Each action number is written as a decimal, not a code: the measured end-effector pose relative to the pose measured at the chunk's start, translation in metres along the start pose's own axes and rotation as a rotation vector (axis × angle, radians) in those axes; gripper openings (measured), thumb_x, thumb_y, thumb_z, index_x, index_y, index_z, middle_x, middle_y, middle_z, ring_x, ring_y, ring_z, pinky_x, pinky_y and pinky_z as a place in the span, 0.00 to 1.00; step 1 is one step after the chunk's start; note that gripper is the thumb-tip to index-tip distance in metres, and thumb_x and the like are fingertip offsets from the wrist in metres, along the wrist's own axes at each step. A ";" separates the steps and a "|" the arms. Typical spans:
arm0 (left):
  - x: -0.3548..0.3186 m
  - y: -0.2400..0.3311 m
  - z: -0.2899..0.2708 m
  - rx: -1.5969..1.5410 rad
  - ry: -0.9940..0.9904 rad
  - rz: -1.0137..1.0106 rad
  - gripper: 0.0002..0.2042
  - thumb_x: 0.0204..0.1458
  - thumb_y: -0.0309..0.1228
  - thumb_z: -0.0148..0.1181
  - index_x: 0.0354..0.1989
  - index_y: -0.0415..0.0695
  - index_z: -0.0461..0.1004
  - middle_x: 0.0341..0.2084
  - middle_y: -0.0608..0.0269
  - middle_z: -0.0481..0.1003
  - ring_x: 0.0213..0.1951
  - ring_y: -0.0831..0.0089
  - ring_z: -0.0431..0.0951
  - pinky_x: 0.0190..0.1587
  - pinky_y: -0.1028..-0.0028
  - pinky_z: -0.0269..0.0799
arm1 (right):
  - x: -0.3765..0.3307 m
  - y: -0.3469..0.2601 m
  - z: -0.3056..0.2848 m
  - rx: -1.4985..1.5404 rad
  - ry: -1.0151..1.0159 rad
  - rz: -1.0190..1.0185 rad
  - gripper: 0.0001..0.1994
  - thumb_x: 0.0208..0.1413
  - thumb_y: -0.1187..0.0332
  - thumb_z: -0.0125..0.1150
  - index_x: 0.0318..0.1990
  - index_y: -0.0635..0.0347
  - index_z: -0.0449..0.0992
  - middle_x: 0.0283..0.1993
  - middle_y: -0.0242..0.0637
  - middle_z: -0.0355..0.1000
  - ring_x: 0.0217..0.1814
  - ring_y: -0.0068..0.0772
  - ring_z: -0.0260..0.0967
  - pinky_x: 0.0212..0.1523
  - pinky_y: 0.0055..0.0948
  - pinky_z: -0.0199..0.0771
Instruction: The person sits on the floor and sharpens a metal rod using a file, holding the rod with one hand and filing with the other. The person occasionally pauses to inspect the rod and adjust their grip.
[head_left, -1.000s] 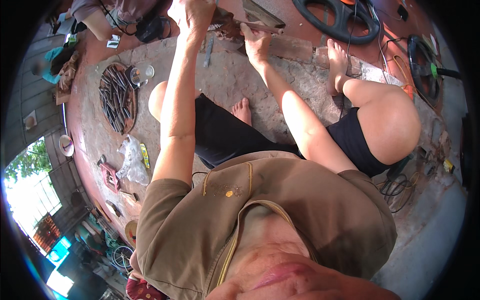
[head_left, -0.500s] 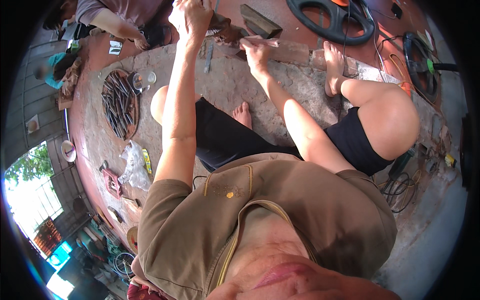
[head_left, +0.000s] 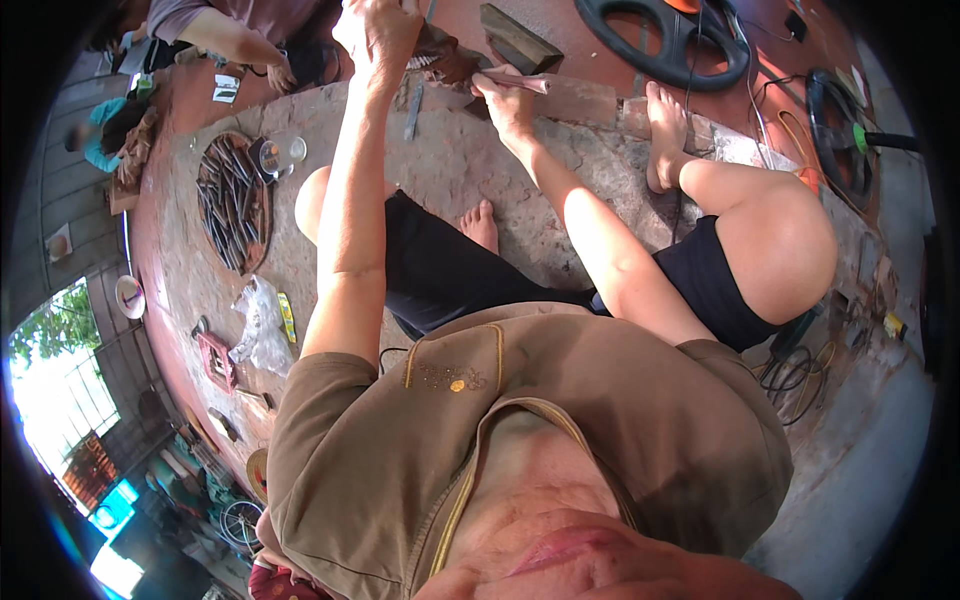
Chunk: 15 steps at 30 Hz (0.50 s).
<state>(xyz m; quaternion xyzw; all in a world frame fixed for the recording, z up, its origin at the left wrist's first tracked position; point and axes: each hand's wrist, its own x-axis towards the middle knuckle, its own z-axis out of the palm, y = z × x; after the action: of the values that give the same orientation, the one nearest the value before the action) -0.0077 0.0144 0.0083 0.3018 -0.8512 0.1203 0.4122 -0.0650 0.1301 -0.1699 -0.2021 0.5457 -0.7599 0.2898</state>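
At the top edge of the picture my left hand (head_left: 378, 38) is closed, fingers curled. What it grips is hidden. A little to its right and nearer to me, my right hand (head_left: 508, 108) is wrapped round a short reddish-brown rod (head_left: 532, 85), whose end sticks out to the right. Between and beyond my hands lies a rough brown carved wooden piece (head_left: 450, 58); the hands partly cover it. A flat metal strip (head_left: 413, 112) rests on the stone slab (head_left: 360, 130) just below them.
Left of my knee, a round basket (head_left: 268, 232) holds several slim dark metal tools beside a glass (head_left: 297, 150). A wooden block (head_left: 518, 40) lies beyond my right hand. Black wheel-shaped parts (head_left: 665, 75) and cables stand at the upper right. Another person's arm (head_left: 235, 42) reaches in at upper left.
My right hand has shifted slightly left, and the rod now tilts differently. My left hand stays closed near the top edge, moved a touch left. The whole view has shifted slightly.
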 end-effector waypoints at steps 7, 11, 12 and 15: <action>-0.004 -0.007 0.003 0.015 0.007 -0.003 0.04 0.48 0.32 0.58 0.27 0.46 0.74 0.26 0.59 0.76 0.32 0.59 0.75 0.36 0.63 0.72 | 0.012 -0.009 -0.009 0.200 0.110 0.127 0.06 0.46 0.74 0.66 0.29 0.66 0.75 0.25 0.33 0.74 0.27 0.19 0.70 0.29 0.21 0.71; -0.003 -0.004 0.004 0.040 -0.025 -0.002 0.04 0.47 0.31 0.58 0.26 0.46 0.74 0.25 0.59 0.75 0.32 0.59 0.75 0.36 0.63 0.71 | 0.019 -0.003 -0.003 0.192 0.091 0.086 0.05 0.49 0.72 0.66 0.31 0.64 0.77 0.28 0.32 0.75 0.29 0.20 0.71 0.31 0.22 0.71; -0.003 -0.004 0.004 0.039 -0.013 0.002 0.04 0.47 0.31 0.58 0.25 0.45 0.73 0.25 0.59 0.75 0.32 0.59 0.75 0.36 0.63 0.71 | 0.018 0.002 -0.001 0.219 0.096 0.074 0.05 0.49 0.72 0.66 0.31 0.63 0.78 0.29 0.32 0.76 0.30 0.21 0.72 0.31 0.22 0.71; -0.004 -0.008 0.008 0.025 -0.027 -0.018 0.05 0.46 0.32 0.58 0.25 0.46 0.75 0.24 0.60 0.76 0.32 0.60 0.76 0.36 0.64 0.72 | 0.017 0.012 -0.005 0.119 0.077 0.097 0.08 0.48 0.69 0.66 0.31 0.65 0.78 0.27 0.34 0.76 0.27 0.23 0.71 0.29 0.22 0.69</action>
<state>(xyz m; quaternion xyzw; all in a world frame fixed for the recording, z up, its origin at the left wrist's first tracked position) -0.0055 0.0059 -0.0004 0.3162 -0.8524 0.1233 0.3977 -0.0780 0.1191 -0.1833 -0.1285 0.5195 -0.7832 0.3166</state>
